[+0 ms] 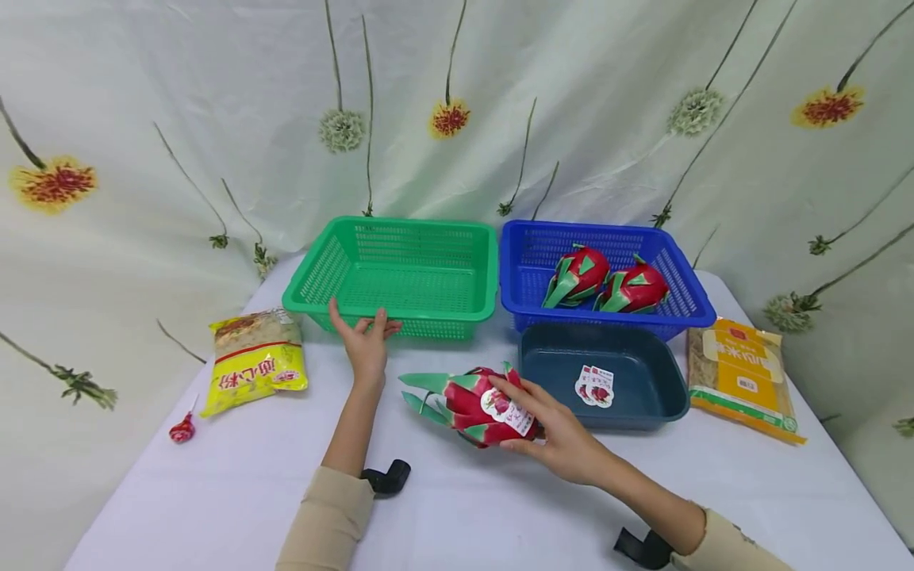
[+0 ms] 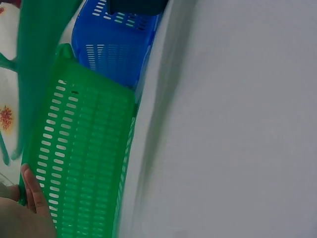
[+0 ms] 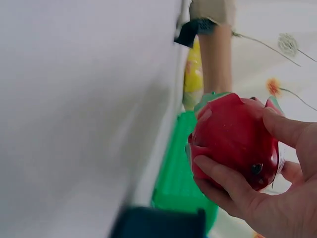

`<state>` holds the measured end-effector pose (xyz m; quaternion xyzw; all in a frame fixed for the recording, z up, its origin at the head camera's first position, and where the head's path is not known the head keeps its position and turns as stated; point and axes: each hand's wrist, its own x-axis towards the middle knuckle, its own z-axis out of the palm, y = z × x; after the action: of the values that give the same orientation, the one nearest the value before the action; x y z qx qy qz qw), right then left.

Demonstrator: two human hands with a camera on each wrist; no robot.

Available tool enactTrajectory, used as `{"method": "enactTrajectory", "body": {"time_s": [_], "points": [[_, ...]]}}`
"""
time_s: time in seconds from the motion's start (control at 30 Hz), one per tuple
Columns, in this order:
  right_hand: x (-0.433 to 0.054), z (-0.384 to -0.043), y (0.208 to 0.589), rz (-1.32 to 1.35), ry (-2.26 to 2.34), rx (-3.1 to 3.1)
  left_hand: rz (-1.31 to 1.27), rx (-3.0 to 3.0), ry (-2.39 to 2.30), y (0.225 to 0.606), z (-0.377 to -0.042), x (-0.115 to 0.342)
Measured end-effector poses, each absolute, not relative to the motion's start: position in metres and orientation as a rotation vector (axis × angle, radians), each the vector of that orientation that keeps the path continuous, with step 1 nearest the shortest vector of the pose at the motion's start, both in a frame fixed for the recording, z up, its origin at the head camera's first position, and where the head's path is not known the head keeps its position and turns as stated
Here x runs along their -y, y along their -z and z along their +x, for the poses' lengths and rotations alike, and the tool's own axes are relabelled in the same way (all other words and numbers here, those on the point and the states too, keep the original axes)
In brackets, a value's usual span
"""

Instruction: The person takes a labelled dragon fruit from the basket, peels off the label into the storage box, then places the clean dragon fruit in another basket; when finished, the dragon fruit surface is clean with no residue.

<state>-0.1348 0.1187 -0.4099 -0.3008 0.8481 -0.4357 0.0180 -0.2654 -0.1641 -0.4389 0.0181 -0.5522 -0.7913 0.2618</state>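
Observation:
My right hand (image 1: 564, 436) grips a red dragon fruit (image 1: 478, 400) above the table, fingers and thumb wrapped around one end. A white printed sticker (image 1: 503, 408) is on its upper side, and its long green leaf tips point left. In the right wrist view the fruit's smooth round end (image 3: 237, 134) faces the camera. At the near rim of the green basket (image 1: 400, 317), my left hand (image 1: 366, 345) holds the edge between thumb and fingers. The left wrist view has those fingers (image 2: 35, 191) against the slotted wall.
Two dragon fruits (image 1: 607, 277) lie in the blue basket (image 1: 510, 297). In front of it is a dark teal bin (image 1: 643, 408) containing stickers (image 1: 594, 386). Noodle bags stand left (image 1: 257, 361) and right (image 1: 743, 377); a red lollipop (image 1: 182, 430) lies far left. A flowered curtain (image 1: 571, 119) hangs behind.

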Motion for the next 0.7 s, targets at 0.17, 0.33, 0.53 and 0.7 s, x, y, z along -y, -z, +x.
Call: {"method": "enactTrajectory", "body": {"time_s": [0.17,0.33,0.53,0.7], "points": [[-0.102,-0.135,0.43,-0.936,1.318,-2.612,0.074,1.532,2.147,0.437,-0.263,0.167],[-0.087,-0.143,0.441,-0.951,1.318,-2.6,0.083,1.556,2.147,0.436,-0.263,0.168],[-0.073,-0.158,0.445,-0.988,1.342,-2.601,0.072,1.566,2.131,0.437,-0.263,0.168],[-0.069,-0.165,0.449,-0.983,1.38,-2.591,0.069,1.567,2.119,0.437,-0.262,0.169]]}}
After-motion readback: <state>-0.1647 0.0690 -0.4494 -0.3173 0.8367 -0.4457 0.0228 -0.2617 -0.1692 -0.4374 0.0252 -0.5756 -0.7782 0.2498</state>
